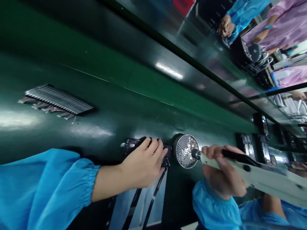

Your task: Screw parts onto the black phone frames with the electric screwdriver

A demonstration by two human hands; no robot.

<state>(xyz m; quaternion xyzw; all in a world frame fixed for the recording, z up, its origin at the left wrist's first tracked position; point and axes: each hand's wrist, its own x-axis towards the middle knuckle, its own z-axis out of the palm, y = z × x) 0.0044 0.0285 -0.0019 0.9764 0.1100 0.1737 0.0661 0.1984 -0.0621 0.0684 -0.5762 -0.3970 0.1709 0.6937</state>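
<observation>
My left hand (144,163) lies over a black device (130,145), its fingers curled across the top of the part and covering much of it. Under my wrist a flat panel (158,204) with a light bluish surface and black strips extends towards me. My right hand (223,169) is wrapped around a pale electric screwdriver (259,175), partly blurred. The screwdriver's tip is at a round metal dish (183,150) of small shiny screws, just right of the black device. Whether a screw is on the tip I cannot tell.
A stack of thin silvery parts with short wires (59,99) lies on the green bench (107,115) at the left. A raised shelf edge (153,60) crosses behind. Black units (247,145) stand at the right. Co-workers' hands (225,27) are at work beyond the shelf.
</observation>
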